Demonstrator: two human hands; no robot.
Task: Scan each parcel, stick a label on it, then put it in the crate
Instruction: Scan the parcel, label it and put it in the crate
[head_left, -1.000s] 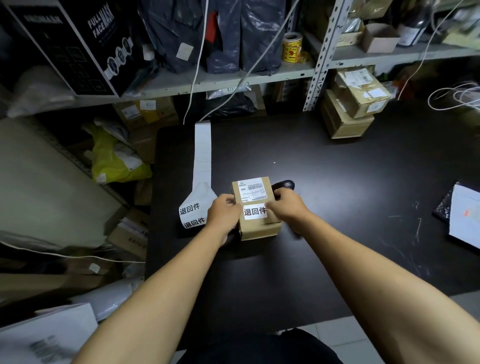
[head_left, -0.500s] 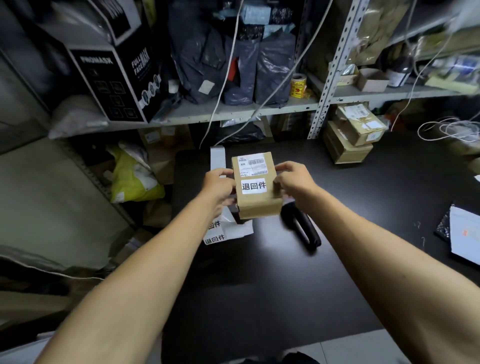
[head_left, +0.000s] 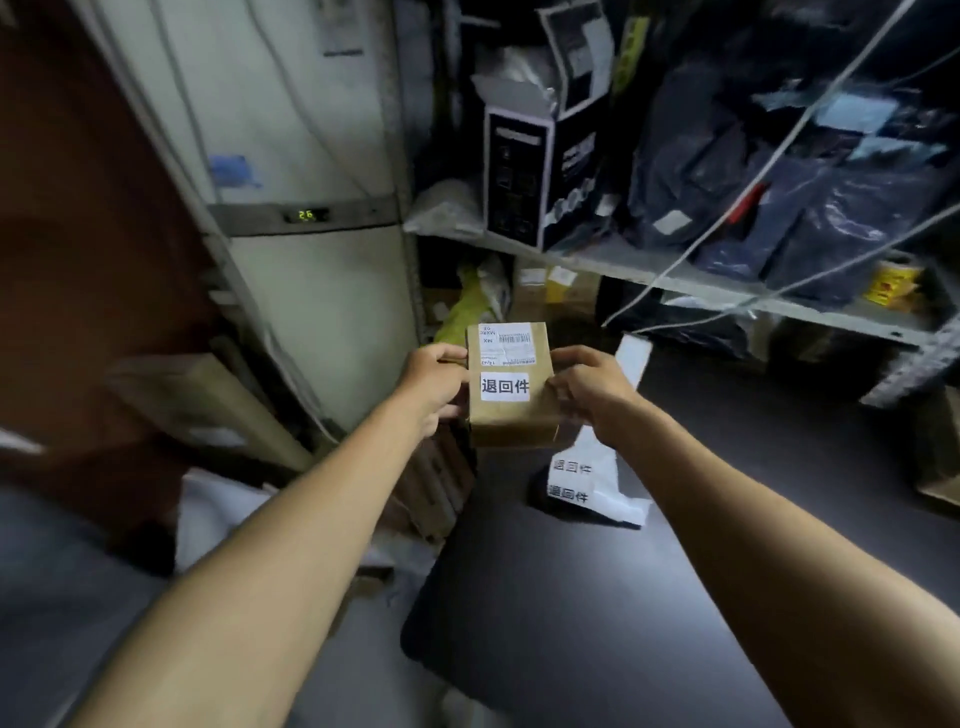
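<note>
1. A small brown cardboard parcel (head_left: 511, 385) is held up in the air between both hands, above the left edge of the dark surface (head_left: 675, 597).
2. The left hand (head_left: 434, 387) has its grip closed on the parcel's left side, fingers curled round the edge.
3. The right hand (head_left: 589, 387) grips the parcel's right side in the same way, thumb on the top face.
4. On the parcel's top face sit a white shipping label with a barcode (head_left: 506, 343) at the far end and a white sticker printed with black characters (head_left: 505, 386) nearer the middle.
5. A white strip of label backing paper (head_left: 597, 467) lies on the surface below and to the right of the parcel, two printed stickers showing on it.
6. Far right, a grey metal shelf (head_left: 675, 275) carries a black printed carton (head_left: 540, 171) and dark plastic bags (head_left: 779, 182).
</note>
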